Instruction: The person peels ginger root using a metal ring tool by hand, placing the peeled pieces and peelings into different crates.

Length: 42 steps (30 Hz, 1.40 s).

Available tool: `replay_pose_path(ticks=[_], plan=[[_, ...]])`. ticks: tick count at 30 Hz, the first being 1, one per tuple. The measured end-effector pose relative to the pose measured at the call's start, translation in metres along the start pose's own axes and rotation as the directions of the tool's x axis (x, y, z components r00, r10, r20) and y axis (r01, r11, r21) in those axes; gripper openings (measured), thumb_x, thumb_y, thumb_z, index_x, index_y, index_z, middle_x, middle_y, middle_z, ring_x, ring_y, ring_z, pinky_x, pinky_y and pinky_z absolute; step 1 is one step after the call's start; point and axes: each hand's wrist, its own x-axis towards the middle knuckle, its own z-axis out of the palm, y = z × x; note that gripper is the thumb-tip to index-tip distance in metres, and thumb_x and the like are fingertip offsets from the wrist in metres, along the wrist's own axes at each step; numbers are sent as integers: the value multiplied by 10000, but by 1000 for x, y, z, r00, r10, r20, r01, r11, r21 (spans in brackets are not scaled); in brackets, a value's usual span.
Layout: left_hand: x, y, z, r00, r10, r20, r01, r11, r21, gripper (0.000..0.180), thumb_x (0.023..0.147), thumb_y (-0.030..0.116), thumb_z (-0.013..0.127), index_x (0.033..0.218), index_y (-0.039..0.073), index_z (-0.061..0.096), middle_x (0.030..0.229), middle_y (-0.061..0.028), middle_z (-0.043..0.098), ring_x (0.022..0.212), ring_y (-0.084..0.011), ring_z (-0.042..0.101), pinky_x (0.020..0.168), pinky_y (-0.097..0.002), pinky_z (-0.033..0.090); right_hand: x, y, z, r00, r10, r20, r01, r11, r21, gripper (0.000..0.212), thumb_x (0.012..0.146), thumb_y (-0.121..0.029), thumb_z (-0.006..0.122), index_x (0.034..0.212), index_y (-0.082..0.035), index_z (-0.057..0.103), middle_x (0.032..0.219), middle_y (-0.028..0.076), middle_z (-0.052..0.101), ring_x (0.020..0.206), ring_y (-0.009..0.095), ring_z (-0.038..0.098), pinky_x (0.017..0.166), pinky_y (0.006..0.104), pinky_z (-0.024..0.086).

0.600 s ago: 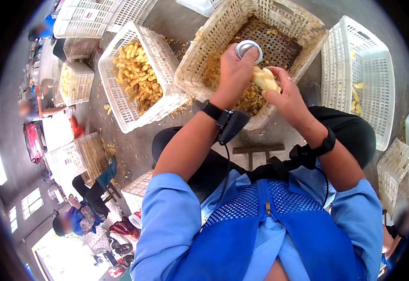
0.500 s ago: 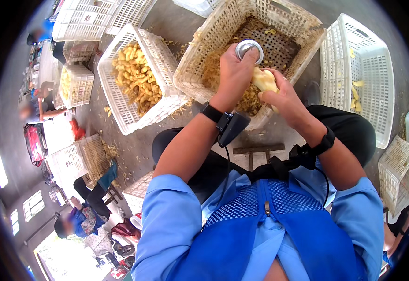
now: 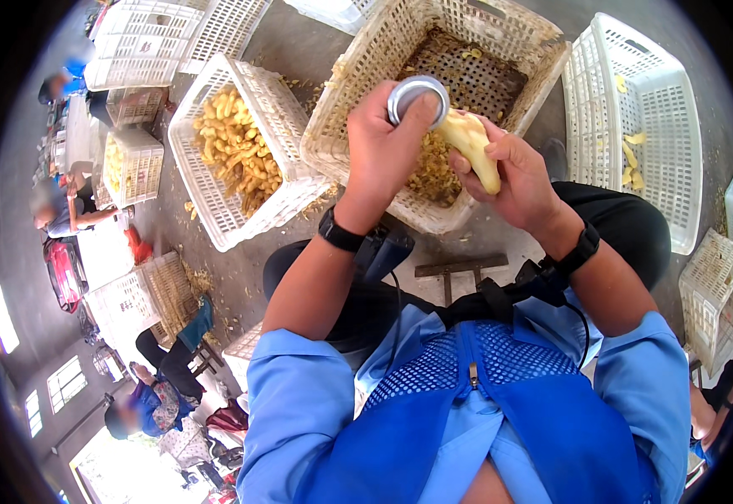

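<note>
our left hand [image 3: 383,143] has its grip closed around a silver-rimmed round tool [image 3: 419,81]; our right hand [image 3: 524,178] grips a pale root [image 3: 471,143], slanting just beside the tool, above a stained crate [image 3: 358,77] with scraps [image 3: 435,178] inside. to our left we see knobbly yellow-brown roots [image 3: 236,139] in a white crate [image 3: 281,113].

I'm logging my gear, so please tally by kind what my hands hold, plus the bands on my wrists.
Round silver tool, in the left hand: 1
Pale yellow ginger-like root, in the right hand: 1
Black wristbands: 2
Total: 4
</note>
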Motion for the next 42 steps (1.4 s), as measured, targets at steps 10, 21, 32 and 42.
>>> replay_pose_path(ticks=[10,21,32,42], plan=[[1,-4,-11,988,156,16,-153,938,311,112,890,127,715,911,18,703,754,-20,662,660,-92,591,596,-275,490,-2,-2,-1,997,75,13,-74,997,-19,455,887,-168,416,1333,-88,451,894,55,516,652,87,431,505,215,340],[7,-9,-2,984,168,65,-180,939,293,139,864,159,713,863,22,688,664,-69,605,590,-123,552,577,-305,476,-7,1,8,988,-9,-155,-42,946,-320,525,836,-150,430,1350,-45,431,859,58,522,639,79,449,510,222,365],[3,-9,17,981,182,-65,-170,974,147,138,921,141,684,919,6,654,728,-56,626,646,-95,534,600,-292,479,-2,6,9,982,-34,-185,-57,884,-465,596,861,-211,449,1439,-80,391,990,25,532,820,85,516,693,222,439],[10,-31,24,997,55,-49,-61,991,-120,214,965,205,673,928,-5,651,778,-13,642,707,-66,527,615,-257,473,0,-1,5,983,175,-51,-175,984,16,357,906,-239,426,1229,-95,471,944,65,558,669,123,486,521,233,384]])
